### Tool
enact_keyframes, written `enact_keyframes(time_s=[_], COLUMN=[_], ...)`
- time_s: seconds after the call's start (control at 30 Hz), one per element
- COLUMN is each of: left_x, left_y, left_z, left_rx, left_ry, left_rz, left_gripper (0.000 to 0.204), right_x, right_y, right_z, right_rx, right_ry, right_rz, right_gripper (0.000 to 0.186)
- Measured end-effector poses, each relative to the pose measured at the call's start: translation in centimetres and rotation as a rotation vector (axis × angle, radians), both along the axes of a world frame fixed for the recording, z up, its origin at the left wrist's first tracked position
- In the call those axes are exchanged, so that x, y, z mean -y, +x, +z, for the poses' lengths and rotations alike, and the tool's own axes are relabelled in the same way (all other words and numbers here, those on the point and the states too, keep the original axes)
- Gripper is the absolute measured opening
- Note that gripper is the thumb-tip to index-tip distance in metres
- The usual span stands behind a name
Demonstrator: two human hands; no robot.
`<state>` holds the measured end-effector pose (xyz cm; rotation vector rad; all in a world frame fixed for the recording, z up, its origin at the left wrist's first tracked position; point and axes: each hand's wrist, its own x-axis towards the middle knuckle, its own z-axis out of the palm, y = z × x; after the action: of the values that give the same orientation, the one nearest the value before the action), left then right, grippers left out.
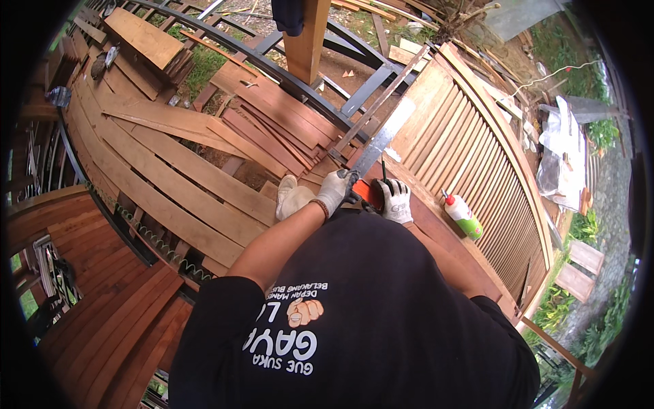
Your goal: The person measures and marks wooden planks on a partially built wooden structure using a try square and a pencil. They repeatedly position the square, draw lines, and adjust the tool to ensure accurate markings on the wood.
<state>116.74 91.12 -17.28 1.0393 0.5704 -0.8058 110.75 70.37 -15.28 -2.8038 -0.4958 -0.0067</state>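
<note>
My left hand (pixel 334 190), in a white glove with dark fingertips, is closed at the left side of an orange and black tool (pixel 368 194). The tool's exact kind is partly hidden by my hands and shirt. To its right, my right hand (pixel 396 200), gloved the same way, is closed with a thin dark pencil-like stick (pixel 383 168) standing up from its fingers. Just beyond both hands, a flat grey metal strip (pixel 370 157) slants away toward the slatted wooden panel (pixel 470 153). A white and green bottle with a red cap (pixel 462 215) lies on that panel, right of my right hand.
Long planks (pixel 160 174) lie to the left, with stacked reddish boards (pixel 279 123) ahead. A wooden post (pixel 306 48) rises at the far middle beside dark metal beams (pixel 357 92). A coiled green hose (pixel 160 238) runs along the left. Clear plastic sheeting (pixel 562 157) lies at the right.
</note>
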Motion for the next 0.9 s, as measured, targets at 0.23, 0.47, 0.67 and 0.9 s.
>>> enact_keyframes(time_s=[0.23, 0.47, 0.67, 0.9], left_x=[0.3, 1.6, 0.8, 1.0], left_y=[-0.2, -1.0, -0.4, -0.6], left_z=[0.4, -4.9, -0.1, -2.4], left_rx=[0.068, 0.239, 0.091, 0.150], left_ry=[0.091, 0.229, 0.137, 0.182], left_rz=[0.021, -0.026, -0.020, -0.044], left_gripper=[0.021, 0.019, 0.025, 0.025], right_x=[-0.2, 0.9, -1.9, -4.3], right_y=[0.6, 2.0, 5.8, 9.1], right_z=[0.3, 2.6, 8.7, 9.4], right_rx=[-0.049, -0.136, -0.106, -0.635], right_ry=[-0.011, 0.249, 0.495, 0.962], right_rz=[0.003, 0.004, -0.021, -0.242], right_gripper=[0.086, 0.087, 0.047, 0.025])
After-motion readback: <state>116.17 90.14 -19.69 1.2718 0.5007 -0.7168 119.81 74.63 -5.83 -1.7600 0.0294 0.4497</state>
